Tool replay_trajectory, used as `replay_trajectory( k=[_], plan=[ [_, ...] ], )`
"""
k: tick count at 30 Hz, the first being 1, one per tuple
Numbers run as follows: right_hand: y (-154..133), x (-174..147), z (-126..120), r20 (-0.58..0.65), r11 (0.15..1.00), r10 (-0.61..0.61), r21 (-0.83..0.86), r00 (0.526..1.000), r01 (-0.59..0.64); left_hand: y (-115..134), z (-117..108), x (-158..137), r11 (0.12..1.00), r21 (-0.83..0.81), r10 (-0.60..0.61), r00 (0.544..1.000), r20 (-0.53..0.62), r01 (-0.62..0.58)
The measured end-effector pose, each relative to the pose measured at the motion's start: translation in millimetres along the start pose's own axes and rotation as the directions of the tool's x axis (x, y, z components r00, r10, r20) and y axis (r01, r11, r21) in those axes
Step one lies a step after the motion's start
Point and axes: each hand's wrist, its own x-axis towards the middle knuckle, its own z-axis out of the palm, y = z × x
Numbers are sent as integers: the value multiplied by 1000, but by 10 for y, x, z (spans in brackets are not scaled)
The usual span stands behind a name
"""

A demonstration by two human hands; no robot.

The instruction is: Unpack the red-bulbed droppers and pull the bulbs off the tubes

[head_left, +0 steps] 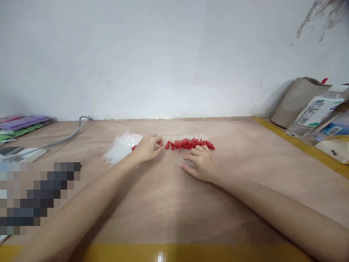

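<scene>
By red bulbs [188,143] rest the right fingers [191,158].

I see two hands in the middle, one left hand [148,147] and one right hand [201,163]. There are well over ten red tips [188,143], too bunched up to count. The clear bags [118,148], left of the middle, are more than one, but they overlap. One bottle [316,113] is at the right. Two yellow strips [163,253] show, one at the bottom, one at the right.
</scene>
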Motion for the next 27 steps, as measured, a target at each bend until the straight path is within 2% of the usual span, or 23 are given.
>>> replay_trajectory(
  k=[4,8,11,14,18,20,22,24,27],
  plan=[
    [84,-225,-90,-35,999,-33,28,999,34,78,151,275,1000,-10,22,996,91,-21],
    [135,-364,-100,-83,995,24,93,996,-17,49,275,427,999,-42,-1,991,134,7],
    [150,-372,-83,-127,993,50,109,991,-36,5,332,458,996,-80,-18,991,135,29],
    [158,-362,-67,-137,994,24,106,990,-10,-24,346,429,992,-115,-43,996,82,52],
    [184,-380,-46,-154,995,27,95,988,-12,-11,267,241,978,-144,-159,984,-73,148],
    [197,-387,-35,-190,993,47,113,981,-26,30,203,61,966,-174,-223,959,-173,193],
    [198,-379,-32,-235,988,69,150,970,-34,100,160,-161,956,-234,-242,931,-274,180],
    [182,-358,-42,-260,986,79,162,962,-37,194,163,-387,960,-265,-182,927,-327,94],
    [138,-318,-71,-230,994,32,112,973,-6,343,254,-648,950,-298,-1,955,-296,-91]
  ],
)
